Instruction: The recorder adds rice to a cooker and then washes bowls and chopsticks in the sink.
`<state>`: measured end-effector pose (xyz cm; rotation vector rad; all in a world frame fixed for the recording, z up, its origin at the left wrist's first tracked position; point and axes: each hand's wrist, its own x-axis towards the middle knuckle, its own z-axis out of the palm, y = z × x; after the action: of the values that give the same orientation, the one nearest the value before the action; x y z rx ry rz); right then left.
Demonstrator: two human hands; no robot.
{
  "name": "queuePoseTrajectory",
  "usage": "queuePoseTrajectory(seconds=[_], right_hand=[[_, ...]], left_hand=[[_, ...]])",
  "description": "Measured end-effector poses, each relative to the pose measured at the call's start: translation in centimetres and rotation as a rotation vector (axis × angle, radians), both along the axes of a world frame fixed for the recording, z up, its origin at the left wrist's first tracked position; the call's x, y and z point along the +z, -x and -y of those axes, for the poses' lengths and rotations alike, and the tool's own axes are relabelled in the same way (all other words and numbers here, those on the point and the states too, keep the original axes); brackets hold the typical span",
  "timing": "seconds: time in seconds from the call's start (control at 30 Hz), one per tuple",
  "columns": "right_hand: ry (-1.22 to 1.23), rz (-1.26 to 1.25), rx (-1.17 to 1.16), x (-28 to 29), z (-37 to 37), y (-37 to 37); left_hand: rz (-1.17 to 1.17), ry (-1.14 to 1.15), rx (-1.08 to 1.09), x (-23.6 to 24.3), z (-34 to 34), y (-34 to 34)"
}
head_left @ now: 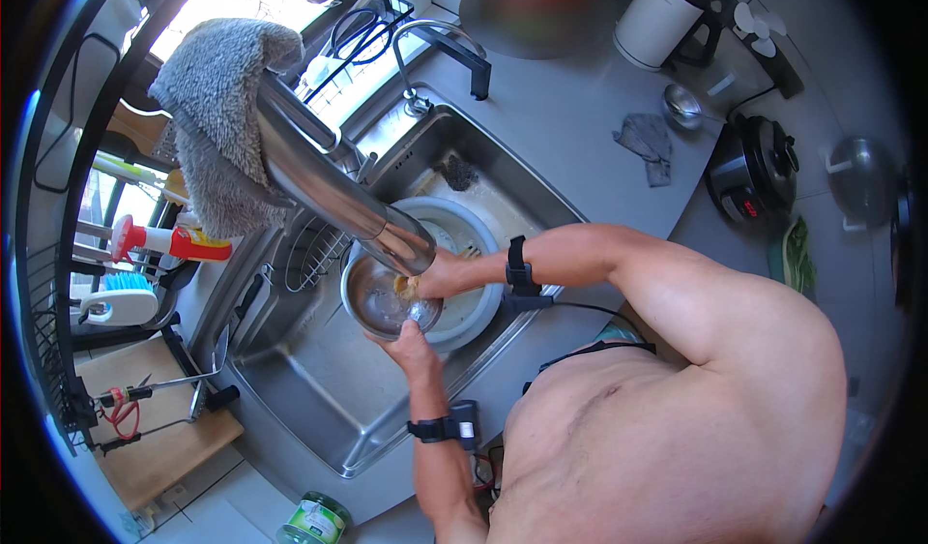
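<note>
A round metal bowl (pixel 375 297) is tilted over a larger pale basin (pixel 480 320) standing in the steel sink (pixel 307 404). My left hand (pixel 414 352) grips the bowl's near rim, thumb over the edge. My right hand (pixel 447 275) reaches into the bowl with its fingers closed round a small yellowish lump (pixel 406 287); its exact kind is unclear. Just above both hands comes the end of a thick steel faucet (pixel 338 191), partly covering the bowl. A bright patch in the bowl looks like water. Several small bits lie in the basin beside my right wrist.
A grey towel (pixel 217 109) drapes over the faucet. A thin tap (pixel 418 101) rises behind the sink. Left are a wire rack (pixel 314 254), a red-and-white spray bottle (pixel 184 241) and a wooden board (pixel 159 447). Right stand a white kettle (pixel 659 20), ladle (pixel 682 106) and black cooker (pixel 749 172).
</note>
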<state>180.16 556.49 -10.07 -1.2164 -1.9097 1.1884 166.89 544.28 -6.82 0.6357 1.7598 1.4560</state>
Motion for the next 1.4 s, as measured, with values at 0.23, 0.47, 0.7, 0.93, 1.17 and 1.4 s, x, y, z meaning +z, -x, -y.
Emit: queuePoseTrajectory(seconds=[0.23,0.47,0.7,0.93,1.17,1.4], right_hand=[[0.110,0.047,0.047,2.3,-0.5,-0.6],[-0.163,0.113,0.203,-1.5,-1.9,-1.4],[0.272,0.234,0.410,-1.2,-3.8,-4.3],[0.765,0.518,0.481,-4.6,-4.6,-0.2],[0.192,0.261,0.540,-14.9,-9.0,-4.1],[0.910,0.116,-0.077,-5.3,-7.5,-1.1]], left_hand=[[0.468,0.216,-0.077,5.9,-1.9,0.6],[0.521,0.386,-0.394,1.5,-0.2,4.3],[-0.760,0.071,-0.772,6.0,-1.5,3.8],[-1.084,0.276,-1.201,1.3,-2.9,2.6],[-1.030,0.267,-1.340,2.7,-6.7,0.4],[-0.090,0.389,-0.915,5.9,-3.1,8.6]])
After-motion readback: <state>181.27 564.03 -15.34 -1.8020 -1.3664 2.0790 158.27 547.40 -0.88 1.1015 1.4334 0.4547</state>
